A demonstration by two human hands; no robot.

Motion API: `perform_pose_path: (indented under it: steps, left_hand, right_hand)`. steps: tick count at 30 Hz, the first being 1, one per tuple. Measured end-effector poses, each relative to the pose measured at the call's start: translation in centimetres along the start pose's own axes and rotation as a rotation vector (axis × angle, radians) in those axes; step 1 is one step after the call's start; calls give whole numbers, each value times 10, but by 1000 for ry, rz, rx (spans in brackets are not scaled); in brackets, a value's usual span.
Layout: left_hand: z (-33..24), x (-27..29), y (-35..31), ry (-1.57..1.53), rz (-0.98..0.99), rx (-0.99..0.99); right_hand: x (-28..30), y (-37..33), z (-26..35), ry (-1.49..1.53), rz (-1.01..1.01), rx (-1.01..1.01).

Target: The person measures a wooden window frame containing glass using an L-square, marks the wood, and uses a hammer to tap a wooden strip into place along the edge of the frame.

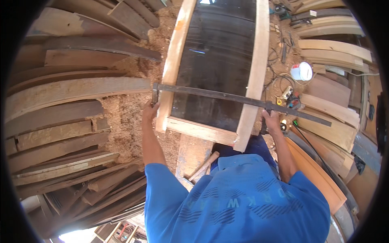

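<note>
A long dark metal bar clamp (219,94) lies across a pale wooden frame (202,128), spanning its two long side rails. My left hand (150,110) is closed on the clamp's end jaw, just outside the left rail. Outside the right rail, my right hand (271,119) grips the clamp near its other jaw, and the bar's free end sticks out beyond it. Inside the frame a dark, glossy surface (219,48) shows. Both jaws' contact with the rails is too small to judge.
A hammer (204,165) rests on a board (193,150) close to my body. Stacked planks (77,90) line the left side, with wood shavings (125,117) beside them. On the right are a white bucket (302,71), cables, a power tool (294,101) and more boards (330,107).
</note>
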State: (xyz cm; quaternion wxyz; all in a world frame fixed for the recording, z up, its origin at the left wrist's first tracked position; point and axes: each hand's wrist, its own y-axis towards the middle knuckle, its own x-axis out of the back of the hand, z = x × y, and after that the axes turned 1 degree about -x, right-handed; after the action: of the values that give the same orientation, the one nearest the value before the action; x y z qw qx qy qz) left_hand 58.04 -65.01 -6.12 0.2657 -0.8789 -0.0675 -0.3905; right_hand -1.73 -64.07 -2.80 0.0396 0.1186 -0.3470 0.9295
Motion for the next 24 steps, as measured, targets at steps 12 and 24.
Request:
perform_pose_path:
  steps: [12, 24]
  left_hand:
    - [28, -53, 28, 113, 37, 190]
    - [-8, -65, 10, 291, -207, 67]
  right_hand:
    - [23, 13, -36, 148, 3, -32]
    - [12, -16, 9, -132, 6, -111]
